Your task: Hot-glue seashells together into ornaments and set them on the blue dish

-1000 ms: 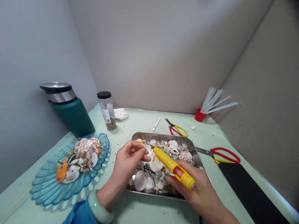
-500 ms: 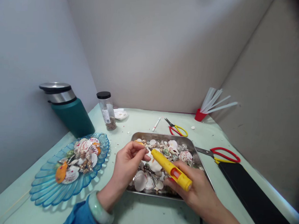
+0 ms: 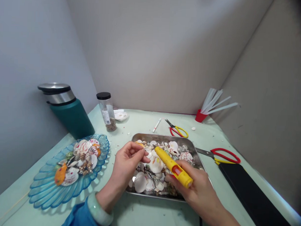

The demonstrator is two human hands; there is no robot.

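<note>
My right hand (image 3: 197,184) is wrapped round a yellow glue gun (image 3: 172,165), whose front end points up and to the left over the metal tray. A dark cord runs down below that hand. My left hand (image 3: 129,161), above the tray's left side, has its fingers pinched together close to the glue gun's tip; what they hold, if anything, is too small to make out. Beneath both hands lies the metal tray (image 3: 159,196), filled with many seashells (image 3: 155,164) of white, speckled and orange tones.
A blue fluted glass plate (image 3: 42,193) with shells stands at the left, before a teal bottle (image 3: 71,118). Behind are a clear jar (image 3: 106,113), a white marker (image 3: 156,125), small scissors (image 3: 178,130) and a red cup (image 3: 201,116) of glue sticks. Larger scissors (image 3: 223,155) and a black slab (image 3: 248,195) lie right.
The glue gun's tip has risen slightly and moved a little right, away from my left fingers. My left hand stays pinched and has barely shifted. The whole view has drifted slightly.
</note>
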